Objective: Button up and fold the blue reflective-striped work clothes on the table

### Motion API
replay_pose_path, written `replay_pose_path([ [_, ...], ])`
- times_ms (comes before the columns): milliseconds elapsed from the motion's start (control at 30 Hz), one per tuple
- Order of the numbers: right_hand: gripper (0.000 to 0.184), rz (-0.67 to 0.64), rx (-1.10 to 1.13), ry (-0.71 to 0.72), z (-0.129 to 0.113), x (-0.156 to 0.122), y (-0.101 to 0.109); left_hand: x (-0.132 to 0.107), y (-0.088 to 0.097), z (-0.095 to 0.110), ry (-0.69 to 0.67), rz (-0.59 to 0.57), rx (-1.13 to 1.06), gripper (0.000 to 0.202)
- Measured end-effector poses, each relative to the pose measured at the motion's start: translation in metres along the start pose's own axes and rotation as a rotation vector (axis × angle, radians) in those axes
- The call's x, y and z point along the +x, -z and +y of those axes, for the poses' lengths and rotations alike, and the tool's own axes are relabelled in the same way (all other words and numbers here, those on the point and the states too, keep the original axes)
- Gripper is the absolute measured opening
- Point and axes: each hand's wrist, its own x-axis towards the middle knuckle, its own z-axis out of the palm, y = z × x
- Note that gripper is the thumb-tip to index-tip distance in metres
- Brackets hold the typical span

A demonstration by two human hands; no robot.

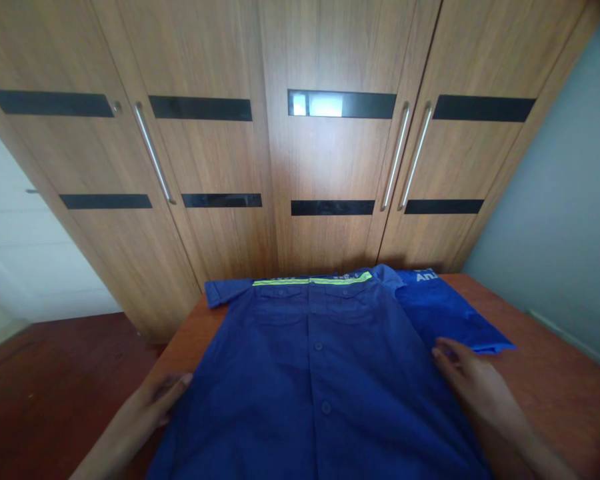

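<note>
A dark blue button-up work shirt (320,373) with a yellow-green reflective stripe lies flat, front up, on a reddish wooden table (545,373). My left hand (163,397) rests at the shirt's left edge, fingers stretched out flat. My right hand (473,377) lies flat on the shirt's right side, fingers extended. A brighter blue folded garment (450,310) with white lettering lies just beyond my right hand, partly under the shirt's sleeve.
A wooden wardrobe (290,167) with long metal handles and dark inset strips stands right behind the table. A grey wall (560,200) is at the right. Dark red floor (55,373) lies to the left.
</note>
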Motion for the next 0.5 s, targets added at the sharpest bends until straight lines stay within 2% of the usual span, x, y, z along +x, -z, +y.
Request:
replay_pose_path([
  [100,0.038,0.065,0.139,-0.022,-0.013,0.052,-0.009,0.034,-0.008,0.022,0.062,0.0,-0.243,0.021],
  [167,0.031,0.027,0.328,-0.162,-0.022,0.08,-0.017,0.057,-0.014,0.035,0.108,-0.03,-0.452,0.011],
  [233,0.029,-0.014,0.431,-0.228,-0.028,0.101,-0.027,0.078,-0.02,0.047,0.146,-0.034,-0.568,0.011],
  [400,0.032,-0.065,0.554,-0.322,-0.039,0.135,-0.043,0.118,-0.046,0.072,0.167,-0.043,-0.561,0.004],
  [500,0.031,-0.087,0.561,-0.351,-0.044,0.15,-0.046,0.136,-0.067,0.082,0.168,-0.061,-0.513,0.015],
])
